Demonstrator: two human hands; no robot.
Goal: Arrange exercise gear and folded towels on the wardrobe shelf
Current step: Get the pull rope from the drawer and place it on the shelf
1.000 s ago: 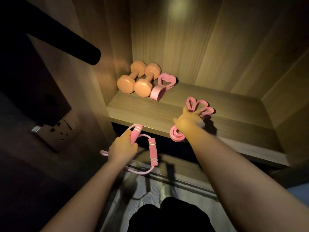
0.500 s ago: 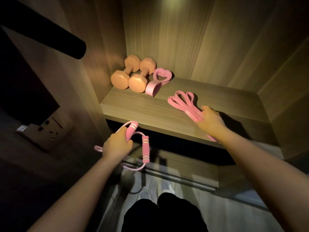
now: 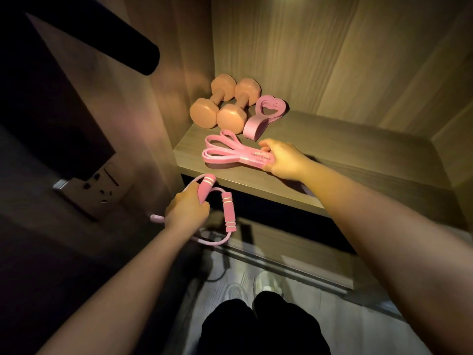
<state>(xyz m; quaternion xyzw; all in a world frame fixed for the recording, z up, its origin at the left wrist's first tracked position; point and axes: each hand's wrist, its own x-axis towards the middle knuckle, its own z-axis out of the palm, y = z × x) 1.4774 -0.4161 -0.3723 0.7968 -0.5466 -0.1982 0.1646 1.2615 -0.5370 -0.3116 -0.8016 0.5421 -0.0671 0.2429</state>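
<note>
Wood-grain laminate lines the wardrobe in the head view, and a warm light falls on the brown wooden wardrobe shelf [image 3: 345, 152] from above. In the shelf's back left corner lie two peach-coloured dumbbells [image 3: 215, 108] with hexagonal heads, side by side and touching, their near heads pointing toward the front edge. Just to their right, touching the nearer one, rests a pink heart-shaped loop [image 3: 265, 115] of soft band material, its heart end toward the back wall.

In front of these lies a flat pink rubber resistance band [image 3: 227, 155], folded into several loops that fan out to the left, flat on the shelf near its front left edge. The right hand [image 3: 284, 160] grips the band's gathered, printed end, with the fingers curled over the top and the thumb below. The print is too small to read.

Below and in front of the shelf edge, the left hand [image 3: 186, 208] is closed round one foam handle of a pink skipping rope [image 3: 206, 187]. The second handle [image 3: 228, 213] hangs upright just beside the hand, and the thin cord loops beneath it.

At upper left a black round rod [image 3: 128, 47] juts out. A wall socket [image 3: 99, 185] sits on the dim left wall. Pale shoes [image 3: 266, 283] and dark trousers [image 3: 263, 326] show below on grey flooring.
</note>
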